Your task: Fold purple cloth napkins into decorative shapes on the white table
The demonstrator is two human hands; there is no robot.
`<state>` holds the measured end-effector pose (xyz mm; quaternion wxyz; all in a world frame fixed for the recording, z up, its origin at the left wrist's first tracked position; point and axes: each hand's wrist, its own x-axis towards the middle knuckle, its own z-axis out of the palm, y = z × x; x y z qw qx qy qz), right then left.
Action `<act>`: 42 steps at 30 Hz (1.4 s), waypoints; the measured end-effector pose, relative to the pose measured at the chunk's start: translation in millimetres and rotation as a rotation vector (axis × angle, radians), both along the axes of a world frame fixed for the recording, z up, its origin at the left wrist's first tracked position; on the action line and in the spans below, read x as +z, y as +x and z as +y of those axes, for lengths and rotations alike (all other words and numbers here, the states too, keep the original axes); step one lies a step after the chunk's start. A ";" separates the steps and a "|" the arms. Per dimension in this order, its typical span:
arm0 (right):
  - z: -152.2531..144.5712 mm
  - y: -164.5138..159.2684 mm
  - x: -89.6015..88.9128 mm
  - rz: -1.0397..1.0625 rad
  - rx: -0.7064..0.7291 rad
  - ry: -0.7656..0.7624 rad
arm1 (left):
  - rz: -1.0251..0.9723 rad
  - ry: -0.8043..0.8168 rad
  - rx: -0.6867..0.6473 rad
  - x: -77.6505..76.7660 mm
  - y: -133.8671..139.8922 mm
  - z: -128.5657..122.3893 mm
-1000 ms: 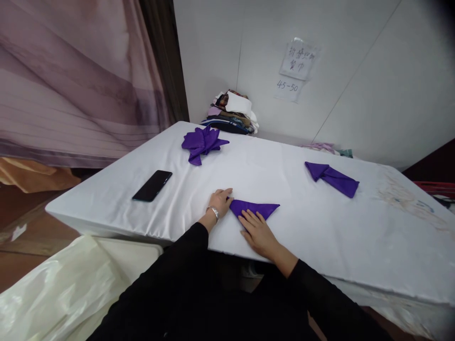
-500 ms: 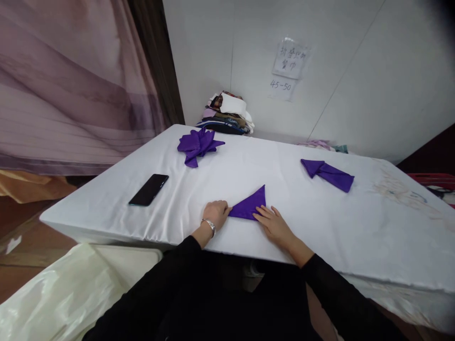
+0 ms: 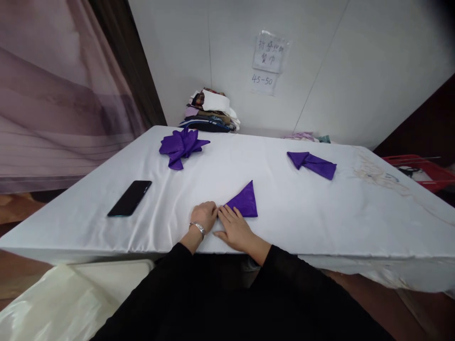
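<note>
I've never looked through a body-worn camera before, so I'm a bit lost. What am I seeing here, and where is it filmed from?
There is no machine here: these are a person's own two bare hands, seen from a camera worn on the head, looking forward and down. The left hand, with a bracelet at its wrist, is at the left tip of a purple triangular cloth; whether it grips the tip is hidden. The right hand rests its fingers over the cloth's left part.

On the white-covered table also lie a dark phone at left, a petal-like purple cloth beyond it, and a long folded purple cloth farther right.
</note>
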<state>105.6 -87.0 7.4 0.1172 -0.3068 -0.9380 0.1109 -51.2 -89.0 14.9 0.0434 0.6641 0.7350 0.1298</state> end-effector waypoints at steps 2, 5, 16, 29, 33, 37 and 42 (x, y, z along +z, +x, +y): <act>0.1 2.0 -1.1 -0.004 0.010 -0.009 | -0.014 0.010 -0.003 0.7 -2.7 -0.7; -0.8 4.9 -1.9 0.005 0.013 -0.016 | -0.112 0.091 0.021 3.7 0.5 -3.3; 4.2 9.9 6.3 0.021 0.085 -0.059 | -0.209 -0.019 -0.348 -10.8 24.6 -12.8; 45.0 64.7 31.1 0.025 0.112 -0.302 | 0.038 -0.020 -0.300 -21.8 31.1 -13.3; 64.9 63.9 25.4 -0.045 0.051 -0.235 | 0.042 -0.008 -0.299 -20.9 31.6 -13.6; 96.4 64.1 12.2 -0.067 -0.031 -0.185 | 0.033 -0.004 -0.301 -22.1 30.8 -13.8; 133.5 64.4 2.0 -0.083 -0.080 -0.126 | 0.025 0.012 -0.297 -23.8 30.1 -14.5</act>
